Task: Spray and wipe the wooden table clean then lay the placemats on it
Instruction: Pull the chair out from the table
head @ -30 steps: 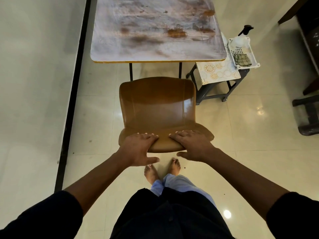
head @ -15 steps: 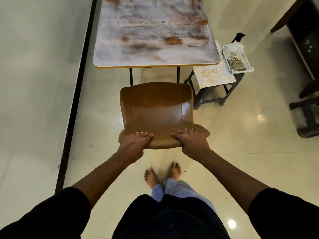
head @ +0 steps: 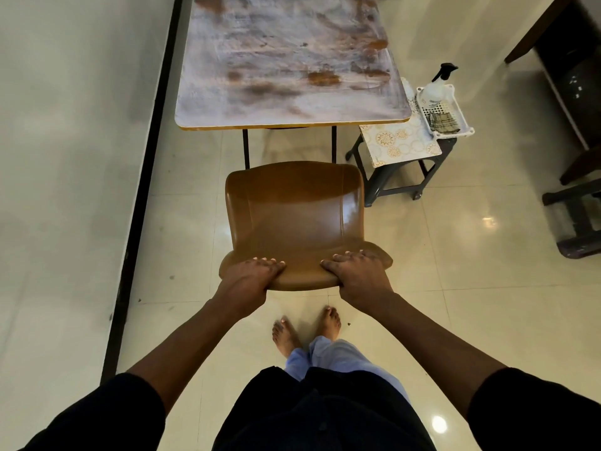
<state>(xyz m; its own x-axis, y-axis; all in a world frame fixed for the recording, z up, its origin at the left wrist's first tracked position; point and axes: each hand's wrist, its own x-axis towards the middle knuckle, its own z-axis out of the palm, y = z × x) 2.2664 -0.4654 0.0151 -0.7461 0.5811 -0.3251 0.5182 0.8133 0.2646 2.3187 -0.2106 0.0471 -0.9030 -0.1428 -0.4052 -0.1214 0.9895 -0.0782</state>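
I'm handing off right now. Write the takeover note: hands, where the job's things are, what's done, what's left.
Left hand and right hand: both grip the backrest of the brown chair, which stands in front of the table.
Wooden table: smeared and stained, bare.
Spray bottle and checked cloth: in the white basket on the side stool, right of the table.
Patterned placemats: on that stool.
Done: nothing.
Left: spray, wipe, lay placemats.
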